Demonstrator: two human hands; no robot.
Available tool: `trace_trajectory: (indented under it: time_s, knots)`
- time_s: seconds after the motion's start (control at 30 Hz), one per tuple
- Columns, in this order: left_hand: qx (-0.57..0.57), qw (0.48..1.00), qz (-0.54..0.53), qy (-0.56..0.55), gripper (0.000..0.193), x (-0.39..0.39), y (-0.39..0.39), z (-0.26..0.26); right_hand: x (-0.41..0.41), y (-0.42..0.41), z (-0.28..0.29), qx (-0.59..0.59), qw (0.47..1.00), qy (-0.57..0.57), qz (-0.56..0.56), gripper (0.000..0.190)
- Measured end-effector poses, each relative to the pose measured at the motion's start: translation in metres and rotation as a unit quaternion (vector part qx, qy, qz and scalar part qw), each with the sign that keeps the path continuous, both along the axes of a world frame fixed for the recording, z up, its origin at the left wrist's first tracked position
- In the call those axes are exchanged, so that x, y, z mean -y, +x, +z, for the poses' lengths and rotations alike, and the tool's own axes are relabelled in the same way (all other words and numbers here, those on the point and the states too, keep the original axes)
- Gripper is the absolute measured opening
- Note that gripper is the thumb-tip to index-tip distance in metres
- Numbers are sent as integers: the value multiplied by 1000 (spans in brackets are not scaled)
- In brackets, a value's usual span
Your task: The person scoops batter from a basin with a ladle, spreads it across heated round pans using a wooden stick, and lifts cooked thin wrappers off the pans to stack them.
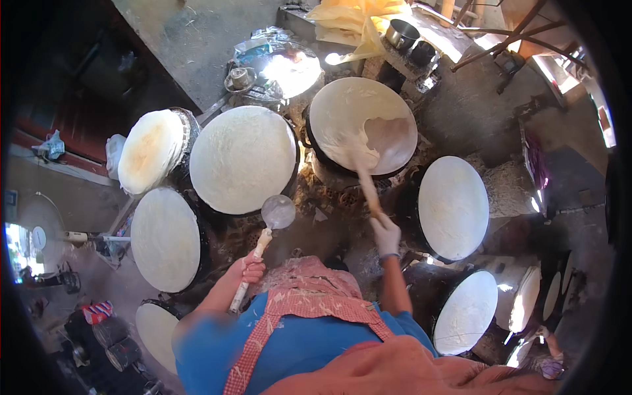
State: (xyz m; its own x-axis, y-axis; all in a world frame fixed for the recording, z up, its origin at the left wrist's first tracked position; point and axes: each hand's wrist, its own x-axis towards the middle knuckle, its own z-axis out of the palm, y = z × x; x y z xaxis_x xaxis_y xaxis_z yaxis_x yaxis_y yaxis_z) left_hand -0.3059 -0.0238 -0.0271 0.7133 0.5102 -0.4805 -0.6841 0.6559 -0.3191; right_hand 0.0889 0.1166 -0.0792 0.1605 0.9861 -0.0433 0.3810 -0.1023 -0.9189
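Note:
My left hand (253,269) is closed around the pale handle of a round-headed ladle (278,212), whose bowl is beside the lower edge of a griddle covered with pale batter (243,159). In my right hand (385,234), which wears a white glove, is the handle of a wooden spreader (369,190). Its blurred far end lies on a round griddle (395,140), at the edge of a partial layer of batter (348,108); the griddle's right part shows bare. At my right, another griddle carries a full pale round sheet (453,207).
Further coated griddles stand at left (166,239) and lower right (465,313). A stack of browned flatbreads (150,150) is at upper left. Beyond the griddles are a metal pot (402,34), yellow sheeting (345,22) and rusty bars (513,37). Another person's arm (553,344) shows at lower right.

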Motion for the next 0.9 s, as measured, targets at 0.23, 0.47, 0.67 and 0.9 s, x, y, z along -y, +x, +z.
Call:
trace_trajectory:
  time_s: [0.23, 0.47, 0.67, 0.9]
  knots:
    - [39, 996, 18, 81, 42, 30, -7, 15, 8, -38, 10, 398, 915, -65, -4, 27]
    - [-48, 992, 39, 108, 55, 40, 7, 45, -28, -71, 17, 147, 986, -2, -74, 31]
    - [36, 983, 86, 158, 53, 53, 2, 32, -27, -3, -2, 309, 947, -90, -26, 32]
    - [53, 991, 84, 91, 48, 28, 34, 31, -47, -32, 24, 317, 946, 44, 60, 27]
